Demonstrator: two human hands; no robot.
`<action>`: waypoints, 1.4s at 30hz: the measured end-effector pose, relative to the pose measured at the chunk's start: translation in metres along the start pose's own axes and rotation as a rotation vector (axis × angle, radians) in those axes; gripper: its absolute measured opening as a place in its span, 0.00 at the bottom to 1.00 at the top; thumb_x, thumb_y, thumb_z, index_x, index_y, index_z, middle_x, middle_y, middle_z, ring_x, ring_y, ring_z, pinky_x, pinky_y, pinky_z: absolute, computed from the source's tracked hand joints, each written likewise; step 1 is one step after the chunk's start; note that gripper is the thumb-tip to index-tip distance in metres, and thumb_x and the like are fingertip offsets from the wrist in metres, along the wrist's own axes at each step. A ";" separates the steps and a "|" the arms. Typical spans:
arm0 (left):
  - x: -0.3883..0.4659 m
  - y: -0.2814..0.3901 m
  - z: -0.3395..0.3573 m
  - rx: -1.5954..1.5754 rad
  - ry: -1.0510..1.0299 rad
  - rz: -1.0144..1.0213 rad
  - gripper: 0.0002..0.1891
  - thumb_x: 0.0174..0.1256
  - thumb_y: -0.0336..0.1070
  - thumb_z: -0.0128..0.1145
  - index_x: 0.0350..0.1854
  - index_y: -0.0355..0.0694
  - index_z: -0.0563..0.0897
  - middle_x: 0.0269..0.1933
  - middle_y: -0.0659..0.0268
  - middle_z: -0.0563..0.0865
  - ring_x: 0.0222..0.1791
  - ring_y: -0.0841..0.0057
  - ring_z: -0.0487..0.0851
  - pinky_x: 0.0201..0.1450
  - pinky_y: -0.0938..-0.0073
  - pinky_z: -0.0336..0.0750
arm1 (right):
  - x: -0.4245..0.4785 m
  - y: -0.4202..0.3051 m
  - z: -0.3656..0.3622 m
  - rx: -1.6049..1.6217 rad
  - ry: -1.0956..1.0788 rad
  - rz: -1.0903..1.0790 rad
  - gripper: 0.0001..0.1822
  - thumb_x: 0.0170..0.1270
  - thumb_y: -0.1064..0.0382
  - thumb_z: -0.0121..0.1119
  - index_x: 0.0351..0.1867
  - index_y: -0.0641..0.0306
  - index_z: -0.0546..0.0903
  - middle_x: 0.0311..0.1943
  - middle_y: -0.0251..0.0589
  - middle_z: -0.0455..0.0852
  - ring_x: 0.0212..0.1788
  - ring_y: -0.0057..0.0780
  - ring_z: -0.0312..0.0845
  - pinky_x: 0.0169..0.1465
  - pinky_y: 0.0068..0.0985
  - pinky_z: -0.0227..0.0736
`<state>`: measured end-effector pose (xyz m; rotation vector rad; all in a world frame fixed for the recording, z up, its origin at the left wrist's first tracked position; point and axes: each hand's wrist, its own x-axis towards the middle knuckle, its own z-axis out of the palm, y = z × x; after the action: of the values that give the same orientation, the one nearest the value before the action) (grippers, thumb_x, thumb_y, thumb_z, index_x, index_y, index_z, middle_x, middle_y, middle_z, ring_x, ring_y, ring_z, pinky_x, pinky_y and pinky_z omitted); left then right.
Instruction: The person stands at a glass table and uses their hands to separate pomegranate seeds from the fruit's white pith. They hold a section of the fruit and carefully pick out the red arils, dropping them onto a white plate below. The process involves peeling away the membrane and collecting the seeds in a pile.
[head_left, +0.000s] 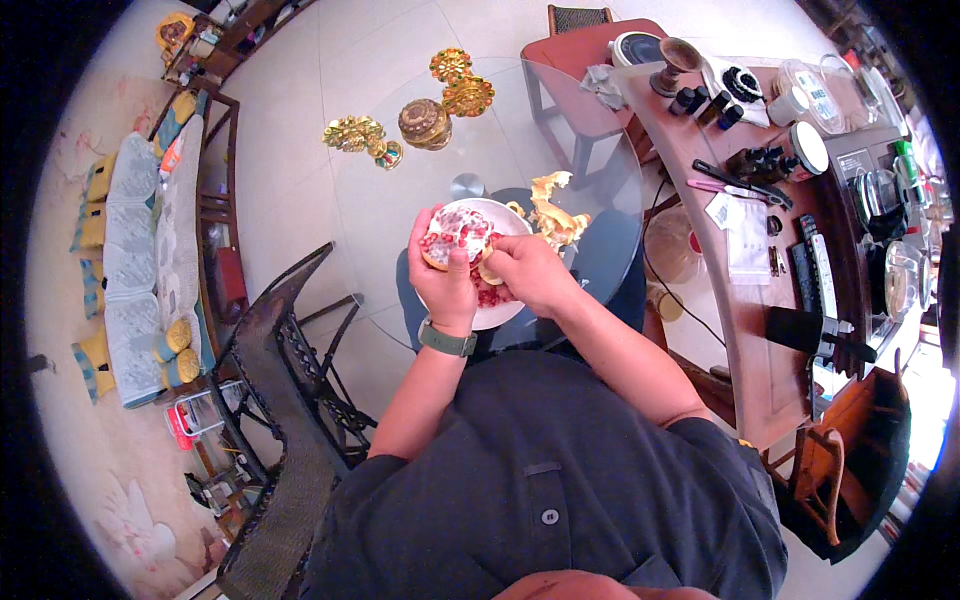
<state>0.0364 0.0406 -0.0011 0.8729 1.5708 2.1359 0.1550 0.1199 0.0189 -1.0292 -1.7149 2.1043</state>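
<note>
My left hand (444, 289) holds a partly peeled pomegranate (461, 229), its red seeds and white membrane turned upward. The thumb presses on the near side of the fruit. Against the fruit's right side, the fingers of my right hand (529, 271) pinch a pale piece of rind (490, 271). Both hands are over a white bowl (517, 219), where loose pomegranate seeds (495, 294) lie near the front. Pieces of peeled rind (556, 216) are heaped on the glass table (375, 217), just right of the bowl.
Gold ornaments (360, 136) and a round carved pot (425, 124) stand farther back on the glass. At right, a wooden desk (765, 405) carries bottles, remotes (823, 274) and containers. A black chair (289, 420) is at left, and a red chair (577, 52) stands behind the table.
</note>
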 end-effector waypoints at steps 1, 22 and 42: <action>0.000 -0.002 -0.002 -0.006 0.004 -0.006 0.50 0.62 0.62 0.73 0.74 0.28 0.67 0.69 0.52 0.79 0.66 0.68 0.80 0.69 0.66 0.76 | 0.000 0.000 0.001 0.024 0.014 0.023 0.14 0.69 0.63 0.55 0.36 0.73 0.87 0.24 0.35 0.83 0.24 0.17 0.76 0.27 0.23 0.73; 0.001 0.016 -0.035 -0.473 0.206 -0.622 0.35 0.80 0.63 0.48 0.68 0.31 0.73 0.60 0.53 0.84 0.58 0.62 0.85 0.61 0.55 0.83 | -0.005 -0.025 -0.006 -0.174 -0.295 0.081 0.13 0.71 0.59 0.55 0.35 0.66 0.85 0.24 0.36 0.85 0.29 0.21 0.82 0.33 0.26 0.75; 0.007 0.018 -0.045 -0.526 0.111 -0.483 0.30 0.83 0.56 0.49 0.71 0.34 0.71 0.64 0.56 0.80 0.64 0.62 0.81 0.69 0.53 0.77 | -0.011 0.007 -0.064 -0.953 0.462 -0.408 0.18 0.68 0.61 0.64 0.56 0.67 0.84 0.45 0.61 0.88 0.46 0.56 0.86 0.53 0.42 0.80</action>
<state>0.0029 0.0067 0.0091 0.1812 1.0331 2.0923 0.2057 0.1604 0.0122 -1.0984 -2.3966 0.6737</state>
